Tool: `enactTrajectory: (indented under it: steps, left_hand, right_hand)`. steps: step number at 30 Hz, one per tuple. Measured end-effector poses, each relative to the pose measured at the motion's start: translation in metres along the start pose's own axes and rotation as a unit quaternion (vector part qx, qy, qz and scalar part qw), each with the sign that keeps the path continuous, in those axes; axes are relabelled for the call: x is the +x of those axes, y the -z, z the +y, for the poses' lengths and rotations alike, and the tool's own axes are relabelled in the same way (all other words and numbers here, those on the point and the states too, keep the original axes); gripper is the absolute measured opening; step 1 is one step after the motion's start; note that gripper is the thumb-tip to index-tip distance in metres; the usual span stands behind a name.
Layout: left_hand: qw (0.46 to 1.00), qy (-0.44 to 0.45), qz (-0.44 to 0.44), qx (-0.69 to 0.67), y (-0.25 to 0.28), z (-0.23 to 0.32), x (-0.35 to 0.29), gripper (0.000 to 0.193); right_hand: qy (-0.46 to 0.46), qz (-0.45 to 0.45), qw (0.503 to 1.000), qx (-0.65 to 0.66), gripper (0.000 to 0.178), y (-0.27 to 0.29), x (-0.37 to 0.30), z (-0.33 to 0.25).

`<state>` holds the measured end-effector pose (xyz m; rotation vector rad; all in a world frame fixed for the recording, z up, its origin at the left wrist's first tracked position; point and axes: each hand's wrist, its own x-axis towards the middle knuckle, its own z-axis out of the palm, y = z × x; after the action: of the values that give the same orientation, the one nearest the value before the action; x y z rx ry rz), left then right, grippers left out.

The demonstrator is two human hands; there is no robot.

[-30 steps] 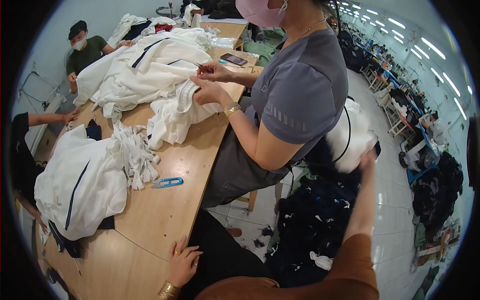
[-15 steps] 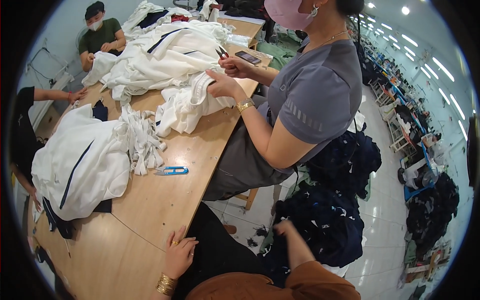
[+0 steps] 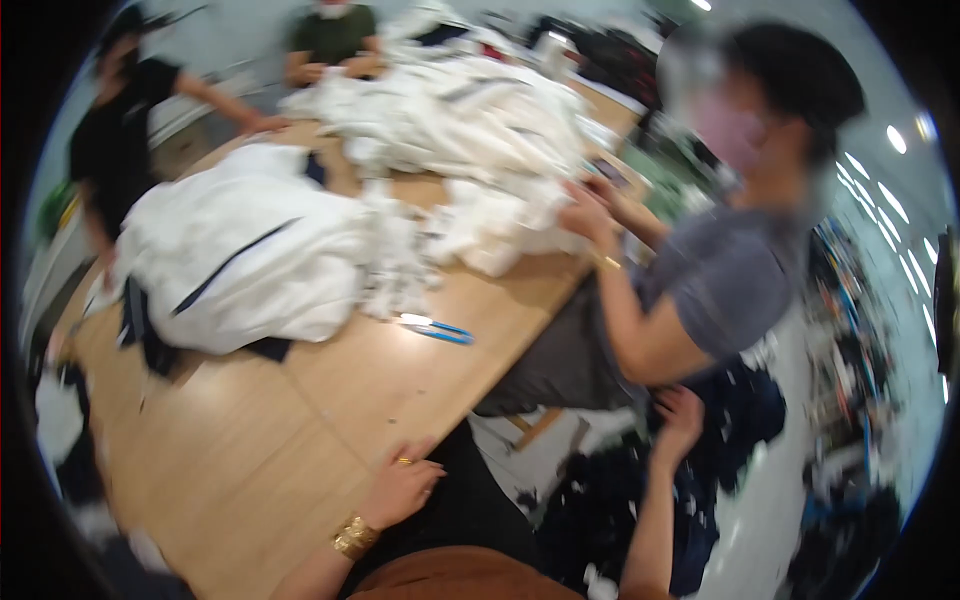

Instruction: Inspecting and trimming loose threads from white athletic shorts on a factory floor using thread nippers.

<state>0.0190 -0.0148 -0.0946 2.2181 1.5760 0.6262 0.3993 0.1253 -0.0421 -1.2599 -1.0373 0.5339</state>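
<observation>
My left hand (image 3: 402, 485) rests at the near edge of the wooden table (image 3: 240, 450), fingers loosely extended and holding nothing. A gold ring and gold bangles show on it. My right hand (image 3: 680, 425) is raised beside the hip of the co-worker on my right, above dark cloth; blur hides whether its fingers hold anything. Blue thread snips (image 3: 438, 330) lie on the table beyond my left hand. Behind them is a bunch of white fabric strips (image 3: 395, 265), next to a heaped white garment (image 3: 240, 250) with a dark stripe.
A seated co-worker in grey (image 3: 735, 275) handles white cloth at the table's right side. Two more people stand or sit across it. A larger white garment pile (image 3: 470, 110) covers the far end. Dark cloth heaps (image 3: 620, 520) lie on the floor at my right.
The view has swung left and blurred, so the table things appear farther right. My right hand has risen from the dark cloth toward the co-worker's side. My left hand stays at the table edge.
</observation>
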Motion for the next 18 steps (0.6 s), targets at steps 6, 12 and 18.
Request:
enactTrajectory:
  steps: [6, 12, 18]
  left_hand:
    - [0.998, -0.063, -0.022, -0.017, -0.02, 0.0, -0.001, 0.016]
    - [0.998, -0.057, -0.002, -0.008, -0.012, -0.002, -0.019, 0.013]
    - [0.998, -0.065, -0.014, 0.002, -0.012, 0.0, -0.008, 0.018]
  right_hand:
    - [-0.097, 0.005, 0.957, 0.273, 0.053, 0.011, 0.048, -0.01]
    - [-0.048, -0.19, 0.925, 0.326, 0.052, 0.004, 0.05, 0.006]
    - [-0.084, -0.131, 0.934, 0.321, 0.049, 0.001, 0.052, -0.009]
